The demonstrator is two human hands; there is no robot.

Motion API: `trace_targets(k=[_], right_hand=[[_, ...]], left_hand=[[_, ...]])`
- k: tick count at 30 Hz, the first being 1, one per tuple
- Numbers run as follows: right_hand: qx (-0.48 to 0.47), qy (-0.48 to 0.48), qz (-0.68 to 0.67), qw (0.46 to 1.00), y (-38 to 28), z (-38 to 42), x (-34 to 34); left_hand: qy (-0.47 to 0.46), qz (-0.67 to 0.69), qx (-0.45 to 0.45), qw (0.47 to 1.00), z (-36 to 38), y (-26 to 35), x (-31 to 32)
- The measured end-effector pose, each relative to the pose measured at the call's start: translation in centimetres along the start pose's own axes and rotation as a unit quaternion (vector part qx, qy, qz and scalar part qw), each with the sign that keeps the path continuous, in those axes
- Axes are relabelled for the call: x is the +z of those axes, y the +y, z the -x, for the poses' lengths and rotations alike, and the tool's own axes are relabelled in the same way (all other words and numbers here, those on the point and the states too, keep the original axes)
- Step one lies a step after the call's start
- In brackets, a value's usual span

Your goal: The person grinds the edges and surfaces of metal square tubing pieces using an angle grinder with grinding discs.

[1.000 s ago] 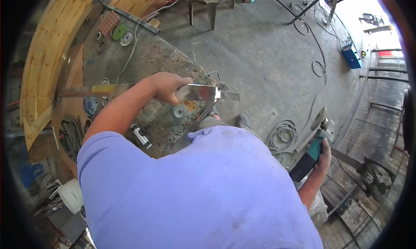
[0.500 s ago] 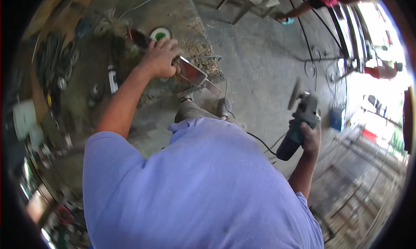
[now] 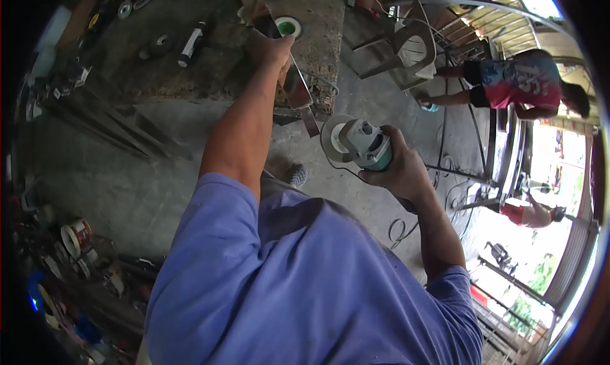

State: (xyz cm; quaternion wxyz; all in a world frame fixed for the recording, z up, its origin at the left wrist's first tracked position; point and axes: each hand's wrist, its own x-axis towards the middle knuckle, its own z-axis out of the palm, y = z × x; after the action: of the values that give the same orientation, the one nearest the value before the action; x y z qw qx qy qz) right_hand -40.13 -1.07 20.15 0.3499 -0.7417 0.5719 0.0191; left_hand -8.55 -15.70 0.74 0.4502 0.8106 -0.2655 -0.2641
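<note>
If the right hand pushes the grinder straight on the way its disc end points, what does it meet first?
Most likely the shiny metal strip that the left hand holds at the workbench edge. The right hand aims the angle grinder up-left toward it; a gap shows between them, though depth is unclear.

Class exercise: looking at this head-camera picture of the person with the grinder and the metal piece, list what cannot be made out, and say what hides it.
- Metal piece, head view: upper end covered by the left hand.
- Grinder: handle hidden inside the right hand.
- Person's legs: blocked by the shirt.
- Small parts on the workbench: too small and distorted to identify.
</note>
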Motion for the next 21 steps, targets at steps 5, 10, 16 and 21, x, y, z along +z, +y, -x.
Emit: trace_targets(k=[5, 10, 16, 21], right_hand=[[-0.017, -0.042, -0.005, 0.999, -2.1, -1.1, 1.0], [-0.039, -0.082, 0.013, 0.996, -4.0, -3.3, 2.9], [-0.030, -0.093, 0.030, 0.995, -5.1, -5.6, 4.2], [-0.023, -0.104, 0.085, 0.991, -6.7, -6.5, 4.2]], left_hand=[[-0.002, 0.028, 0.070, 0.997, -0.4, -2.9, -2.4], [-0.029, 0.014, 0.099, 0.995, -1.0, -3.3, -3.1], [-0.038, 0.039, 0.103, 0.993, -0.9, -3.5, -3.3], [0.022, -0.040, 0.135, 0.990, -0.6, -3.1, -3.1]])
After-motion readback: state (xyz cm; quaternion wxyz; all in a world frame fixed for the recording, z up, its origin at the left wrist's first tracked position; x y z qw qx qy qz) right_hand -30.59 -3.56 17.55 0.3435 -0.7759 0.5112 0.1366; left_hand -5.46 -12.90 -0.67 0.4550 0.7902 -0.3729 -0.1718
